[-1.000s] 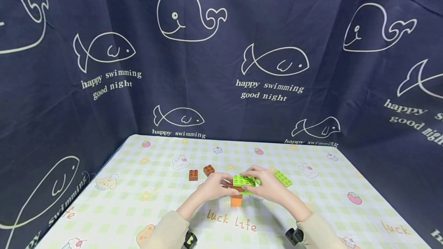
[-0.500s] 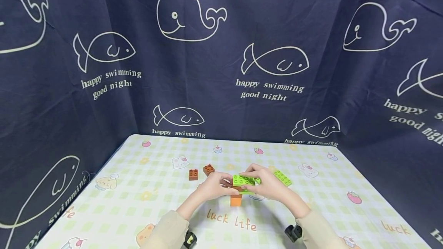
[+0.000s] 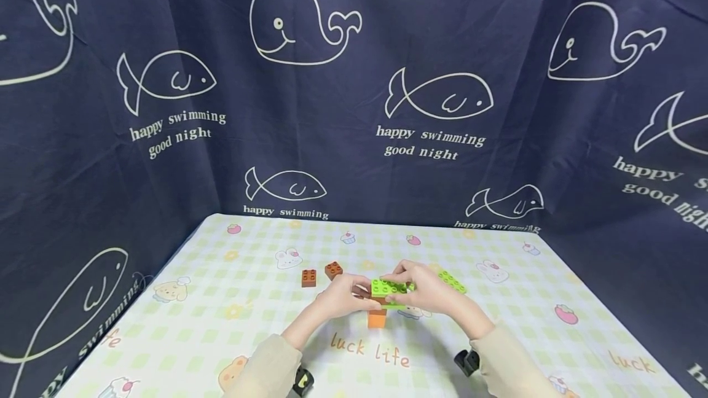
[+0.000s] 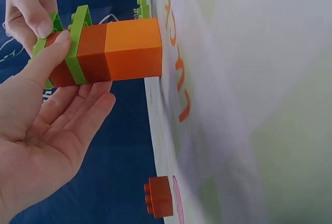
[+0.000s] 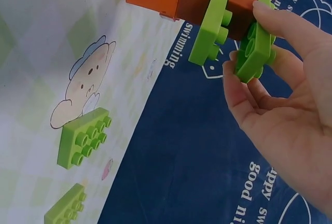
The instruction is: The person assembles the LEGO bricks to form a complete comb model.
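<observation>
A stack of toy building bricks stands upright on the table, with an orange brick (image 3: pixel 377 320) at its foot. Above that come a brown brick (image 4: pixel 94 53), a flat green brick (image 5: pixel 210 22), another brown brick (image 5: pixel 243 12) and a top green brick (image 3: pixel 383 288). My left hand (image 3: pixel 338 297) grips the upper part of the stack from the left, its thumb on the near side. From the right, my right hand (image 3: pixel 428 289) pinches the top green brick between thumb and fingers. That brick juts out to the right over the lower green one.
Two loose brown bricks (image 3: pixel 308 278) lie behind and left of the stack. To the right rest two loose green bricks (image 5: pixel 84 137); in the head view my right hand partly blocks that spot. A patterned cloth (image 3: pixel 221 336) covers the table, and a dark printed curtain (image 3: pixel 354 115) hangs behind.
My right wrist has shifted slightly up and away. Both hands keep their hold on the stack, and the loose bricks stay where they were.
</observation>
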Demonstrator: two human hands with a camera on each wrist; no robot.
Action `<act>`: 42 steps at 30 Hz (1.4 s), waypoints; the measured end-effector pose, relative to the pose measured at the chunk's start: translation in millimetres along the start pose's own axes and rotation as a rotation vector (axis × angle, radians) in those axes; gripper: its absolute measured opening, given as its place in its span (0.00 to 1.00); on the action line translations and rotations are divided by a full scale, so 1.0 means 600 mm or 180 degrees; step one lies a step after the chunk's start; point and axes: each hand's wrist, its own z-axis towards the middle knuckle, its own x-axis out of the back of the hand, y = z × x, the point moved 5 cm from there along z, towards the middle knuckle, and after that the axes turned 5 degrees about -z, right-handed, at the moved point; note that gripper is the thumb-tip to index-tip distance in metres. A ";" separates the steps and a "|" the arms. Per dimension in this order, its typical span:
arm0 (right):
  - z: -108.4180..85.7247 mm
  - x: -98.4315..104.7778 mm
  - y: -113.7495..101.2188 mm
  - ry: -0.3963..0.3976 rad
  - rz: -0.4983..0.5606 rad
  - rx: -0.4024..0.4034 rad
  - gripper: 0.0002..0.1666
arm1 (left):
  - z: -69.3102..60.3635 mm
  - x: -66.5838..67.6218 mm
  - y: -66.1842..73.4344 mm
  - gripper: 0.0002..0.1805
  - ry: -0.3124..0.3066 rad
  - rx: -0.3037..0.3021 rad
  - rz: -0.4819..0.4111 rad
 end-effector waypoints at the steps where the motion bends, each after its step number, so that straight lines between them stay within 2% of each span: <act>1: 0.000 0.000 -0.001 0.0000 -0.0005 0.0015 0.24 | 0.000 0.001 0.000 0.12 -0.0002 0.0009 0.0005; 8: 0.000 0.005 -0.011 0.0122 -0.0029 0.0277 0.25 | 0.000 0.003 0.000 0.14 0.0001 0.0013 0.0034; 19: 0.001 -0.004 0.003 -0.0068 0.0172 -0.0063 0.25 | -0.002 0.001 -0.006 0.14 0.0026 0.0038 -0.0012; 26: -0.004 -0.013 0.018 0.0113 0.0385 -0.0056 0.20 | -0.001 -0.003 -0.008 0.15 0.0032 0.0042 -0.0020; 30: -0.006 -0.018 0.023 0.0133 0.0553 -0.0072 0.18 | 0.000 -0.004 -0.010 0.16 0.0024 0.0050 -0.0019; 36: -0.009 -0.028 0.028 0.0186 0.0698 -0.0177 0.18 | -0.001 -0.002 -0.010 0.17 0.0053 0.0071 0.0013; 42: -0.012 -0.045 0.038 0.0297 0.0843 -0.0248 0.19 | -0.005 -0.001 -0.006 0.19 0.0093 0.0144 -0.0096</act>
